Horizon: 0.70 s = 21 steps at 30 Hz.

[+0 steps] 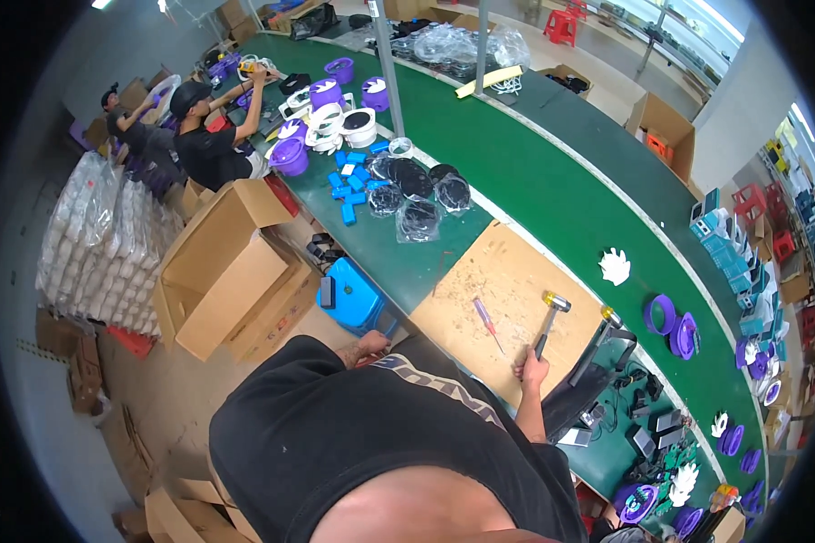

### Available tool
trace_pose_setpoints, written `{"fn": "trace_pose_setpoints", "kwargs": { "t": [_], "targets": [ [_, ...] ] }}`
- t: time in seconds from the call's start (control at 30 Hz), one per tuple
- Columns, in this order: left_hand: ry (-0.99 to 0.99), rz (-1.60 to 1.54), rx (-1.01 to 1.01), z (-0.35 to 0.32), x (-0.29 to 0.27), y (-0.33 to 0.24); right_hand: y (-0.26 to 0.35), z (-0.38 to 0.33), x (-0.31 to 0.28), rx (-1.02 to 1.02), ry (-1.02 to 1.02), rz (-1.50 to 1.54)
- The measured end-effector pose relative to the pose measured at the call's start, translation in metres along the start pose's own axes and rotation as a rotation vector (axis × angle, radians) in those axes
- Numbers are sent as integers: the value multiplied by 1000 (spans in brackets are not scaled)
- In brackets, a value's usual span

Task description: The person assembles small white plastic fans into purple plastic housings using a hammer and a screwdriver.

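Note:
My right hand [532,367] is wrapped round the dark grip of a mallet [549,323]. The mallet's head, metal with a yellow face, points away from me over a brown cardboard sheet [480,271] on the bench. Left of it a screwdriver [488,321] with a pinkish see-through handle lies on the sheet. My left hand [369,346] is low beside my lap, near a blue stool [353,297]; its fingers look curled, and what they hold, if anything, is too small to make out. A second yellow-faced tool [611,317] lies at the sheet's right edge by a black bag [581,389].
Blue blocks [349,176] and bagged black discs [417,195] lie beyond the sheet. A green conveyor belt [552,190] curves past the bench, carrying white gloves [615,266] and purple bowls [684,335]. Cardboard boxes [235,271] stand at left; a co-worker [210,136] sits farther up.

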State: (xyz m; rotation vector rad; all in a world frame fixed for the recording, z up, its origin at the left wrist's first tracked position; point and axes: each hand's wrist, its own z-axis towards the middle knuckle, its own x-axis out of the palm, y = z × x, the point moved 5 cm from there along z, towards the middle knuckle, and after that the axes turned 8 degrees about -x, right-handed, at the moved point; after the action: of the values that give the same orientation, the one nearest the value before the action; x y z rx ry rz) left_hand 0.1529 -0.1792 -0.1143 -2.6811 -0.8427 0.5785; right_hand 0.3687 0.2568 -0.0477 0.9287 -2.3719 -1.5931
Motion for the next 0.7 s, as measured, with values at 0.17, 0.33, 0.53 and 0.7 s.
{"fn": "trace_pose_setpoints", "kwargs": {
  "t": [0.17, 0.33, 0.53, 0.7],
  "targets": [
    [22, -15, -14, 8, 2, 6, 3, -2, 0, 30, 17, 15],
    [27, 3, 4, 6, 4, 4, 5, -4, 0, 27, 14, 12],
    [13, 85, 59, 11, 2, 7, 11, -6, 1, 47, 20, -4],
    [15, 62, 46, 8, 5, 4, 8, -4, 1, 45, 18, 1]
  ]
}}
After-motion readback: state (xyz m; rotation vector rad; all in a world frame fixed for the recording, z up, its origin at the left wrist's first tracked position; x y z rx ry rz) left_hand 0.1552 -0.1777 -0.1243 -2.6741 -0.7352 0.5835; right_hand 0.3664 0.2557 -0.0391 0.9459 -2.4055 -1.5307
